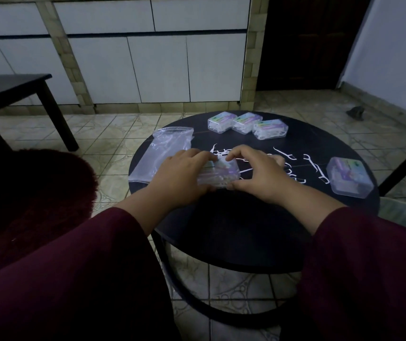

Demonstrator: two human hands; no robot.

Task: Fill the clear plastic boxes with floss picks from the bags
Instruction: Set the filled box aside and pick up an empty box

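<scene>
A clear plastic box (pixel 221 174) holding white floss picks lies at the middle of the round black table (pixel 234 230). My left hand (pixel 179 175) grips its left side with fingers over the top. My right hand (pixel 256 171) pinches its right end, thumb at the near edge and fingers at the far edge. Loose white floss picks (pixel 288 153) lie scattered on the table behind and right of my hands. A clear plastic bag (pixel 165 148) lies at the table's left edge, partly under my left hand.
Three filled boxes (pixel 246 124) with pastel labels stand in a row at the table's far side. Another clear box (pixel 349 177) sits at the right edge. A dark red cushion (pixel 37 193) lies left of the table, with a dark table (pixel 12 87) beyond it.
</scene>
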